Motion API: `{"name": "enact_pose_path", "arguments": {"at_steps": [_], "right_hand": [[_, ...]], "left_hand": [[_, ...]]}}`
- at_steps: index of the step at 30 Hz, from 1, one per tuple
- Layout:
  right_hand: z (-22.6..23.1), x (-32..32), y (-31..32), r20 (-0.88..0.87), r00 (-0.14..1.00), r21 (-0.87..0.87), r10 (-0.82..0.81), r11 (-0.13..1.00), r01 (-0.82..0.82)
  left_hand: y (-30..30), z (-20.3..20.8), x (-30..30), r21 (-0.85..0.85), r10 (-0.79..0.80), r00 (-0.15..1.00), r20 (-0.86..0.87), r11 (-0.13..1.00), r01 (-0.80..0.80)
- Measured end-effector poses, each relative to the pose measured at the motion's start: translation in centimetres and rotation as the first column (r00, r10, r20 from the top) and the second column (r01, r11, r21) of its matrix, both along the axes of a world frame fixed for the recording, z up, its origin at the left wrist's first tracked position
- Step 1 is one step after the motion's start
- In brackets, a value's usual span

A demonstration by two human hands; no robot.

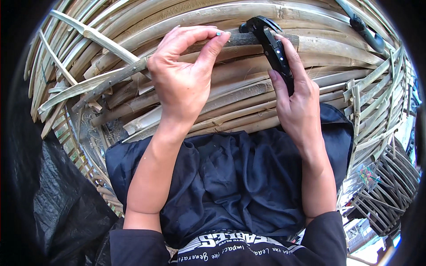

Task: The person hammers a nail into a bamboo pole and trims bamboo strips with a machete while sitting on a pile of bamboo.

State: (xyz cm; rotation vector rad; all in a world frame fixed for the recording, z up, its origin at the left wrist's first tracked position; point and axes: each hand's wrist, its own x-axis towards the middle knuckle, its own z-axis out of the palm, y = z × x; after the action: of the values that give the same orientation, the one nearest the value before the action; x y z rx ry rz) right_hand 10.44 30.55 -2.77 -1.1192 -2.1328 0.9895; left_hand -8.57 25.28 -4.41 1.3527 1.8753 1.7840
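Between thumb and index finger, my left hand pinches a small nail, of which only a bluish-grey end shows. My right hand is closed around the black riveted handle of a compact claw hammer. The hammer's head lies to the right of the left fingertips, over a dark, bark-covered stick. That stick runs across the bamboo strips and passes behind my left hand, coming out at its lower left.
Dark blue cloth covers my lap. Loose split bamboo pieces cross at the upper left. A dark hooked tool lies at the upper right. Black plastic sheeting hangs at the left, and a slatted bamboo piece stands at the lower right.
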Motion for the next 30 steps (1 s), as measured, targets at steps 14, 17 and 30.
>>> {"name": "enact_pose_path", "arguments": {"at_steps": [14, 17, 30], "right_hand": [[-0.2, -0.1, 0.0, -0.045, 0.999, 0.013, 0.007, 1.000, -0.006], [-0.3, -0.1, -0.1, -0.041, 0.999, 0.009, 0.005, 1.000, -0.005], [0.5, -0.3, -0.2, 0.012, 1.000, -0.151, 0.004, 0.989, -0.002]], "left_hand": [[0.7, -0.6, 0.5, -0.058, 0.063, 0.991, 0.114, 0.997, -0.057], [0.7, -0.9, 0.5, -0.041, 0.059, 0.994, 0.092, 0.998, -0.055], [0.7, -0.8, 0.6, -0.110, 0.109, 0.994, 0.022, 0.988, -0.106]]}}
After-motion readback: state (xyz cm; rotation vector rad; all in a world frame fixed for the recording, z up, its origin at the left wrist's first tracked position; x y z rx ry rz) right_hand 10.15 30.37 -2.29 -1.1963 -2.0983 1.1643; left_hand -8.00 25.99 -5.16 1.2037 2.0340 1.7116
